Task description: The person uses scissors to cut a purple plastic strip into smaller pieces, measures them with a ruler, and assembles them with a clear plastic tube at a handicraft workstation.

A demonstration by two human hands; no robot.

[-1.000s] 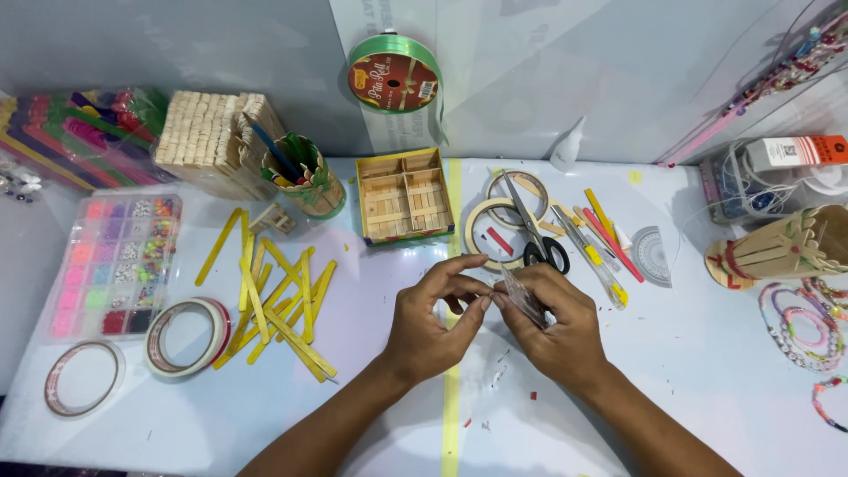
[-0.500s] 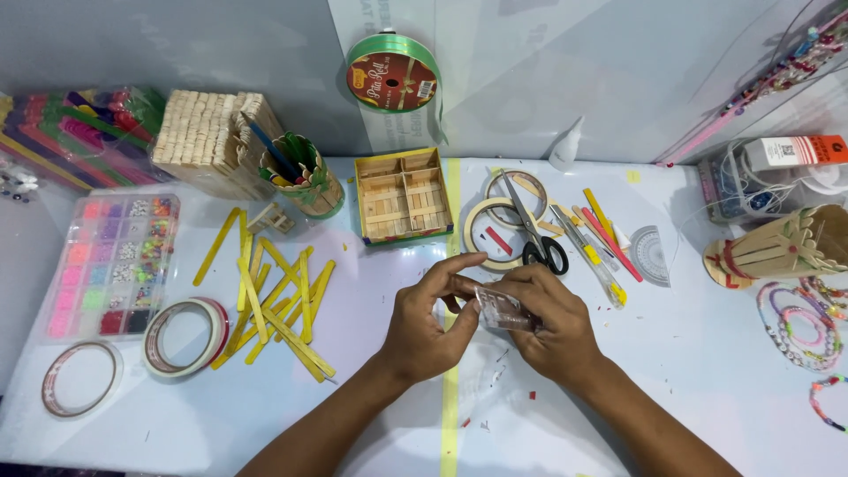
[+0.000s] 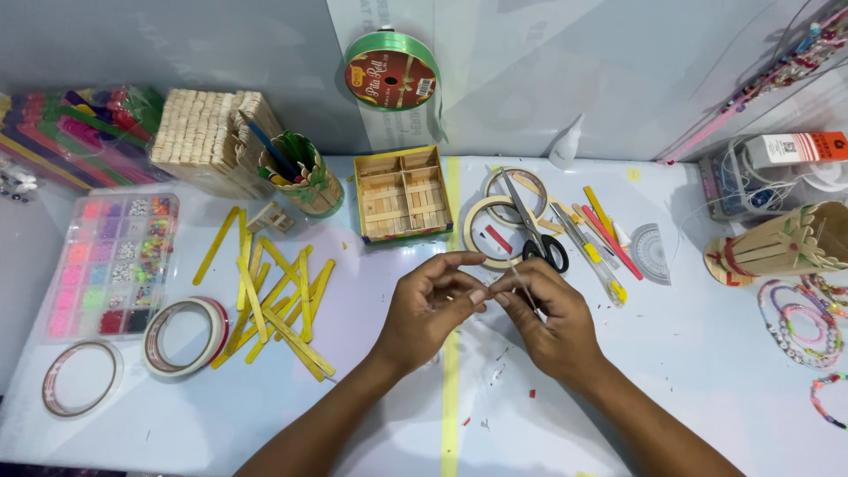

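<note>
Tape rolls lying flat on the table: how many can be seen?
4: two at the left, one near the table edge and one beside the yellow sticks; two overlapping under the scissors.

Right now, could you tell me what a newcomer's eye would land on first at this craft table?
Probably the two hands meeting at the centre, the left hand and right hand pinching something thin and clear between the fingertips. Left of them lies a loose pile of yellow craft sticks. At the back, a green ribbon spool leans against the wall above a small wooden stick tray.
</note>
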